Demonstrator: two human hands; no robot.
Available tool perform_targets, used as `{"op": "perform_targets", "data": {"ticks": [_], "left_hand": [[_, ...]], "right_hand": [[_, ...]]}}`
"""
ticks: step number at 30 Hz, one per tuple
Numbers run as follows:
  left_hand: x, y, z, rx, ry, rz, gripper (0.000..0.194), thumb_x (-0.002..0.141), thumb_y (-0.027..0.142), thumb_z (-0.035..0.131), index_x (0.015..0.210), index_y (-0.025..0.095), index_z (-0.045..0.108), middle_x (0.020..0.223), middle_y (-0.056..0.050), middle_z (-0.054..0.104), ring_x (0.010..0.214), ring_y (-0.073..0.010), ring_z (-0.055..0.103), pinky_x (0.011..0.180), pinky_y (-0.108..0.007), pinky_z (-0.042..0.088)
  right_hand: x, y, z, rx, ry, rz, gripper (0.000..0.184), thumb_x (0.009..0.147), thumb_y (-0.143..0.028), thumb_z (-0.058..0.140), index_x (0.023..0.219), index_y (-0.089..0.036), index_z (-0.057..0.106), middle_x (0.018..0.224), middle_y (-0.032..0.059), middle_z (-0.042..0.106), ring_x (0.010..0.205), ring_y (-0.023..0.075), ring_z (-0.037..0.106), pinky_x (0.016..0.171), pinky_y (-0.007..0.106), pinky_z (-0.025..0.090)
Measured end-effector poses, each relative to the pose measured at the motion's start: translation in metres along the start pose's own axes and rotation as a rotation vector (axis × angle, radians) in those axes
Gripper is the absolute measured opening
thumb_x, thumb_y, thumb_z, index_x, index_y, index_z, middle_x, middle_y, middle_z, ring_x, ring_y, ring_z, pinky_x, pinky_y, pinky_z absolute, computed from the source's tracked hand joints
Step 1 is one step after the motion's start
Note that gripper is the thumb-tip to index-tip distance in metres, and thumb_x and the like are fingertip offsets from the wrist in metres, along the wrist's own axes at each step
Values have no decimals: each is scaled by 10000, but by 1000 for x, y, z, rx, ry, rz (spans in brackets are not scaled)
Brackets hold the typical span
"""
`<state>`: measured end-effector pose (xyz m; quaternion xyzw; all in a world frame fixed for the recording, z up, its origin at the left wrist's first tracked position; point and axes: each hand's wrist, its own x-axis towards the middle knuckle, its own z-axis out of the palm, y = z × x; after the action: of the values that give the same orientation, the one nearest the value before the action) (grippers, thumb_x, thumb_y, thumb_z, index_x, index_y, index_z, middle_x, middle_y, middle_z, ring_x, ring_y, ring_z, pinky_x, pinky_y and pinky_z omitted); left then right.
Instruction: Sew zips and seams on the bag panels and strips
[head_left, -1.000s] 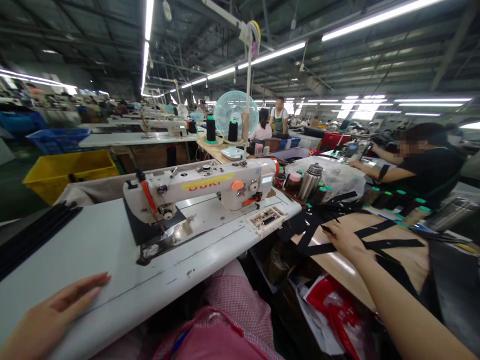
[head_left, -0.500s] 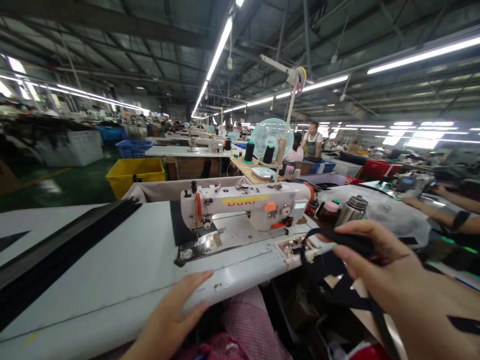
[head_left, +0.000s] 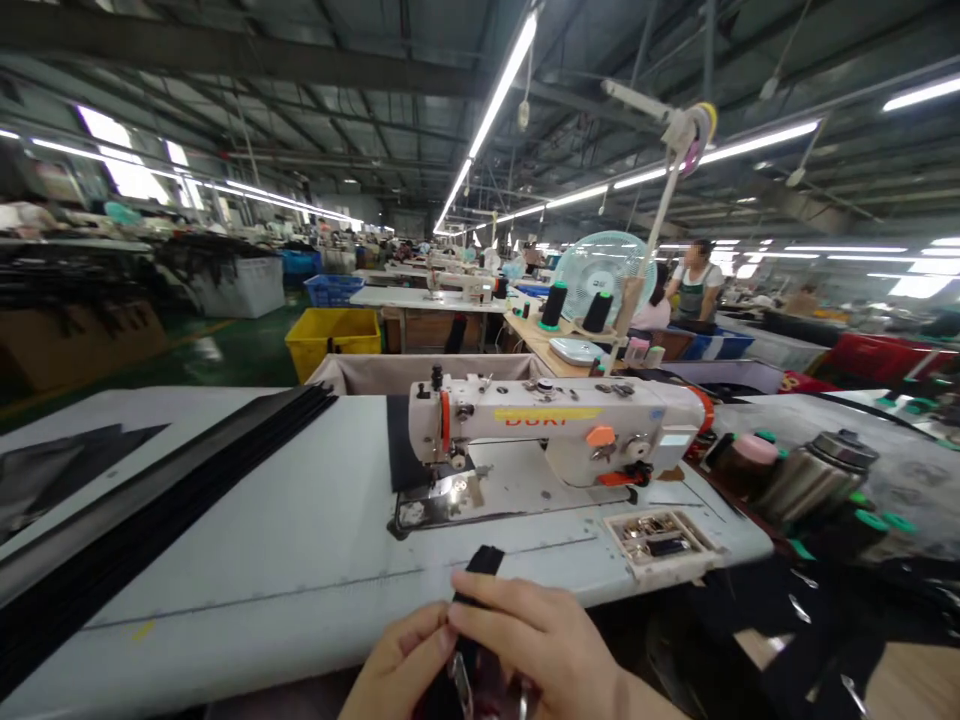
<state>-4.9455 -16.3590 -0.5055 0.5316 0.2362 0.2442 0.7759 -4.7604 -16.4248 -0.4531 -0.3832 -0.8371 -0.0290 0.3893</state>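
Observation:
At the front edge of the sewing table, my left hand (head_left: 409,655) and my right hand (head_left: 536,635) meet around a black webbing strap (head_left: 483,562). Fingers of both hands are closed on it, and its short end sticks up past my fingertips. Shiny metal hardware (head_left: 462,682) shows below my fingers; its exact kind is unclear. Just beyond the hands stands a white sewing machine (head_left: 555,425), with a dark piece (head_left: 400,445) lying at its needle end.
A parts tray (head_left: 660,545) with metal fittings sits right of the machine. Long black strips (head_left: 172,480) lie on the table's left. Black straps with clips (head_left: 795,620) rest at lower right, near a steel flask (head_left: 817,480). A yellow bin (head_left: 334,332) stands behind.
My right hand has brought the black strap from the right to the table's front edge. My left hand has come off the tabletop and closed on the strap. The view has turned left.

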Motion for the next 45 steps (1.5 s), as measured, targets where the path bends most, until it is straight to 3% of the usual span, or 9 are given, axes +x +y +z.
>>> {"op": "perform_targets", "data": {"ticks": [7, 10, 12, 20, 26, 33, 37, 40, 45], "left_hand": [[-2, -22, 6, 170, -26, 129, 433, 647, 656, 688, 670, 223, 687, 674, -29, 528, 656, -159, 488, 643, -294, 380], [-10, -42, -19, 413, -125, 186, 547, 638, 770, 604, 518, 236, 609, 597, -24, 495, 648, -166, 516, 625, -292, 395], [-20, -32, -49, 638, -135, 187, 512, 717, 745, 553, 624, 255, 667, 676, -30, 576, 709, -165, 570, 664, -272, 441], [-68, 140, -263, 1474, 845, -39, 342, 937, 371, 460, 1053, 109, 647, 1078, -164, 625, 1071, -248, 546, 977, -400, 390], [-95, 169, -341, 1581, 878, -292, 321, 888, 445, 570, 919, 132, 632, 884, -36, 642, 839, -165, 611, 819, -363, 495], [-93, 164, -301, 1580, 465, -225, 244, 791, 367, 664, 718, 134, 679, 1034, -80, 665, 961, -203, 619, 892, -298, 451], [-94, 117, -259, 1517, 123, -178, 531, 744, 435, 695, 1231, 243, 605, 1468, -76, 409, 1320, -285, 417, 1084, -362, 333], [-95, 67, -229, 1681, 174, -108, 1095, 624, 332, 764, 1513, 227, 134, 1585, -143, 14, 1446, -381, 69, 1155, -555, 103], [-95, 18, -188, 1799, 239, 83, 877, 737, 133, 577, 1501, 295, 178, 1568, -35, 208, 1461, -292, 84, 1178, -555, 18]], "right_hand": [[-31, 49, 19, -278, -41, -108, 441, 865, -189, 504, 1305, -214, 534, 1276, 70, 590, 1140, 239, 567, 954, 360, 488], [-35, 93, 21, -409, 59, 133, 483, 867, -157, 455, 1328, -293, 500, 1306, 14, 566, 1132, 219, 569, 1034, 395, 410], [-36, 120, 35, -450, 10, 151, 489, 869, -190, 437, 1346, -292, 479, 1339, 5, 538, 1139, 219, 566, 1044, 412, 404], [-51, 160, 104, -561, -290, -15, 607, 794, -309, 487, 1399, -323, 445, 1414, 3, 455, 1176, 248, 549, 897, 416, 557], [-62, 172, 100, -533, -288, -67, 576, 878, -328, 409, 1450, -279, 365, 1467, -27, 380, 1162, 194, 564, 883, 357, 576], [-54, 161, 100, -521, -326, 94, 509, 907, -413, 410, 1410, -340, 423, 1507, -47, 317, 1149, 202, 571, 784, 304, 597], [-42, 155, 97, -471, -364, 127, 499, 895, -386, 426, 1388, -311, 456, 1477, -14, 377, 1227, 239, 503, 902, 381, 546], [-35, 160, 96, -415, -360, 130, 497, 914, -413, 425, 1388, -266, 454, 1373, 20, 504, 1217, 234, 505, 974, 404, 497], [-23, 169, 97, -423, -406, 132, 450, 932, -392, 413, 1369, -301, 467, 1429, -7, 444, 1226, 223, 498, 909, 375, 532]]}}
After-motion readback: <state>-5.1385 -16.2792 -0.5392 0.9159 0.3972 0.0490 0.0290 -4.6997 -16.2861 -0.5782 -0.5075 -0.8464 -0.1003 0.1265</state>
